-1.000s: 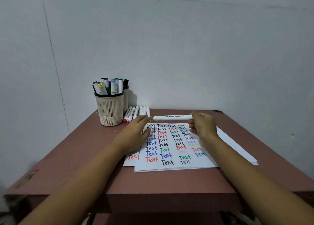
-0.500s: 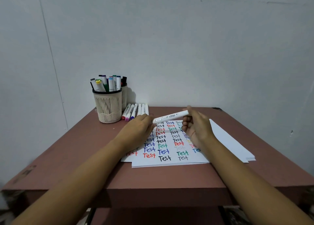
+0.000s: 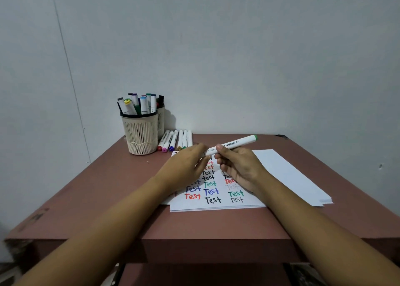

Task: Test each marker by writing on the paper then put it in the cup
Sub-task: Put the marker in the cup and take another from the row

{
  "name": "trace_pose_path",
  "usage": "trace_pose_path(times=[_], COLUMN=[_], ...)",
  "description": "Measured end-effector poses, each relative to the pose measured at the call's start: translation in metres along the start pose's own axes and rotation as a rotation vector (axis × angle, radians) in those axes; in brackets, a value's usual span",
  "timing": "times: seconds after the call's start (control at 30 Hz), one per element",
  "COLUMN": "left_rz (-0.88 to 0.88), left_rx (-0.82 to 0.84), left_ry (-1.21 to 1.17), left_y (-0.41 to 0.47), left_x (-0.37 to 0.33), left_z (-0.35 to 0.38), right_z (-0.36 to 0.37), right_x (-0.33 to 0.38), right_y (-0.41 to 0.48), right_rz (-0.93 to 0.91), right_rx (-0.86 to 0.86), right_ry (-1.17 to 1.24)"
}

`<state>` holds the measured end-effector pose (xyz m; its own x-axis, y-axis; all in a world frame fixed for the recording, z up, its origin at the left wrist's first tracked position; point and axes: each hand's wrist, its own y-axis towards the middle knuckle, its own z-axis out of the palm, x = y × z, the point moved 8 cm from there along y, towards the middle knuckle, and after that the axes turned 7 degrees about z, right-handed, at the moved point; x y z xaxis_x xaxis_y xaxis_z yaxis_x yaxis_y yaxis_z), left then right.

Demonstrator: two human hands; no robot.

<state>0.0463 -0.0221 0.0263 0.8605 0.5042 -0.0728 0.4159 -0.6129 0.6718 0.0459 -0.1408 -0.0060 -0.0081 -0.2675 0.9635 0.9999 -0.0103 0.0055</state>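
Brown table (image 3: 104, 190), pushed against a pale wall. Near-centre on it is the paper (image 3: 216, 204), a sheet filled with rows of "Test" in red, blue, green and black. Blank sheets (image 3: 290, 173) fan out to its right.

Far left stands a slatted cup (image 3: 140, 134), already crowded with upright markers. A second holder (image 3: 161, 117) sits just behind it. A row of loose markers (image 3: 173, 138) lies flat just right of the cup.

Right hand (image 3: 240, 169) hovers over the paper, fingers wrapped round the near part of the barrel of a white marker (image 3: 236, 144). The marker tilts up toward the far right and its green-tipped end sticks out clear of the hand.

Left hand (image 3: 184, 169) meets the marker's near-left end. Its fingertips are hidden behind its own knuckles, so I cannot tell whether they pinch the cap or merely touch it.

Handling, as judged:
- The marker looks light and rigid, with a smooth plastic barrel likely to roll or slip.
- Best hold is mid-barrel, firm.
- The cap probably snaps on, so a straight pull at the very end.
- The felt nib wants light pressure.
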Motion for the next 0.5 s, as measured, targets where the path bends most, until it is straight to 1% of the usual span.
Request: trace_pose_path(times=[0.17, 0.37, 0.5], left_rz=[0.013, -0.056, -0.164], left_rx=[-0.018, -0.103, -0.012], left_ry=[0.002, 0.019, -0.071], left_y=[0.001, -0.002, -0.004], left_x=[-0.001, 0.004, 0.016], left_z=[-0.001, -0.01, -0.002], right_z=[-0.001, -0.002, -0.005], right_x=[0.001, 0.004, 0.005], right_y=[-0.001, -0.003, -0.004], right_rz=[-0.008, -0.036, -0.022], right_rx=[0.014, -0.005, -0.054], right_ry=[0.02, 0.037, 0.101])
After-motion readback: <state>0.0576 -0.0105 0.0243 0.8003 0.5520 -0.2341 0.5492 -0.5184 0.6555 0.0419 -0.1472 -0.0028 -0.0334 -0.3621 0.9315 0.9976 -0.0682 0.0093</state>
